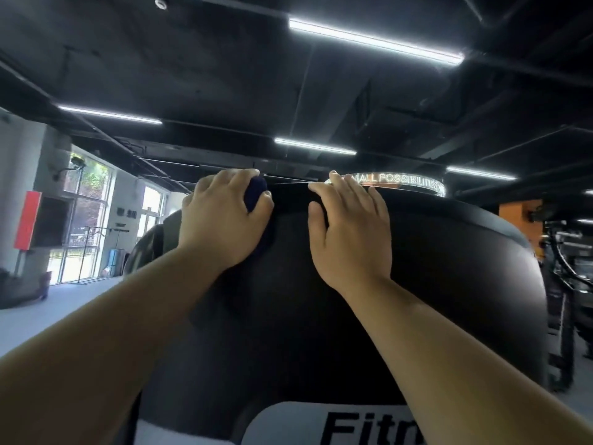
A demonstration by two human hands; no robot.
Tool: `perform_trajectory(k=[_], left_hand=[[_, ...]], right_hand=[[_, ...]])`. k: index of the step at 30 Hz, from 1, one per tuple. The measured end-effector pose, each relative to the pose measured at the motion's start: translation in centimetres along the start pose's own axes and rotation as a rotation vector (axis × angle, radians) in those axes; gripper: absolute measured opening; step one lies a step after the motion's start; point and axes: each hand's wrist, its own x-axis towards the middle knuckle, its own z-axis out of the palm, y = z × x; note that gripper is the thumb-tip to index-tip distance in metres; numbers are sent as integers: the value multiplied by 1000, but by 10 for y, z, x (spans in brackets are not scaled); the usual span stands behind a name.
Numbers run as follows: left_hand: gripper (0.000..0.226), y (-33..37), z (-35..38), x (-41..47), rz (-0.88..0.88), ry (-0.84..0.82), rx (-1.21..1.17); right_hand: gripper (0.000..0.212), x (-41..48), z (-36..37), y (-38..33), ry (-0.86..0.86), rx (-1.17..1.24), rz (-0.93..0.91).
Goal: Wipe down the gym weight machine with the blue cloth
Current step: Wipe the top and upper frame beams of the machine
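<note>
**Both hands up on the black housing, cloth at the top edge**

Here we go: the weight machine (417, 284) fills my view, one big rounded black housing bulging up in front of me, with a dark ceiling above it. Down at the bottom edge sits one white label (288, 425) with black letters reading "Fit", and the rest is cut off by my forearm.

Overhead I count four bright light strips (375, 40). Off to the left are tall windows (83, 220) with daylight coming through and one red panel (28, 220) beside them. Behind the housing's top glows one round lit sign (404, 180), and "ALL POSSIBILITIES" is readable on it. To the right stands another machine (561, 268), dark and hard to make out.

Now the hands, two of them, both bare-armed and side by side but apart. My right grip (349, 232) is spread, fingers straight, palm lying flat on the housing near its upper rim. My left grip (221, 220) is curled around the blue cloth (255, 192), which is bunched into a dark wad that bulges out between thumb and forefinger and is pressed against the top edge of the housing.
</note>
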Motion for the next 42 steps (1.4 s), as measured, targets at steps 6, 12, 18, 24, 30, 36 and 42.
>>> perform_trajectory(k=[6,12,18,24,30,36,42], left_hand=[[65,-7,21,-73,244,79,142],[73,5,3,-13,199,-64,171],[63,1,10,-30,216,22,72],[70,-10,16,-50,402,-22,203],[54,38,3,13,228,-119,69],[70,30,23,-50,535,-43,259],[70,86,17,8,343,-173,302]], right_hand=[[44,-1,1,2,-6,25,-6],[47,-1,-3,0,-4,22,5],[49,-3,-7,-2,-35,1,18],[49,-6,-10,-1,-70,-6,-8],[50,-2,-33,33,-222,-93,-50],[54,-16,-52,83,-246,-54,123],[48,7,-54,124,-209,51,175]])
